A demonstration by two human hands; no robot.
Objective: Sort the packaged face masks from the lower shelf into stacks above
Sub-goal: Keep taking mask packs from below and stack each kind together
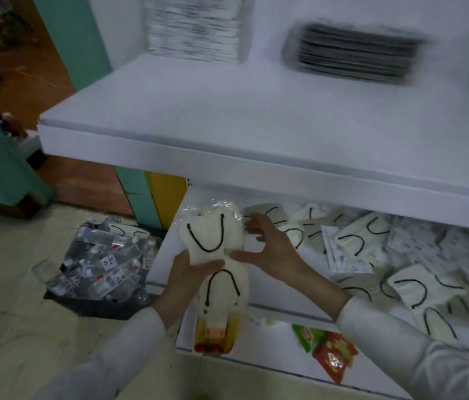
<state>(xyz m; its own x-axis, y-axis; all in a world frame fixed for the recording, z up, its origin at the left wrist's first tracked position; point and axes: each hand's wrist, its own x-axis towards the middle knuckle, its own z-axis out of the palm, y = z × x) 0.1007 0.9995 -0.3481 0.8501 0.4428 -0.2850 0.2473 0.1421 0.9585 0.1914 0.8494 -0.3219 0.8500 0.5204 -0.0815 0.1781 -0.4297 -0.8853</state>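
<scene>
Held a bundle of packaged masks (213, 243) just before the left end of the lower shelf (161, 264), not yet lifted above. Judged the sorting as partly done: found a white stack (196, 27) and a dark stack (354, 50) on the upper shelf (227, 116), yet saw many packets in a loose pile (371, 243) below. Gripped the bundle at its middle with the left hand (187, 278), thumb across the front, other fingers hidden behind. Set the right hand (270, 249) beside it, fingers spread, thumb touching its right edge.

Left hand (187, 280) around packaged masks (213, 236)
</scene>
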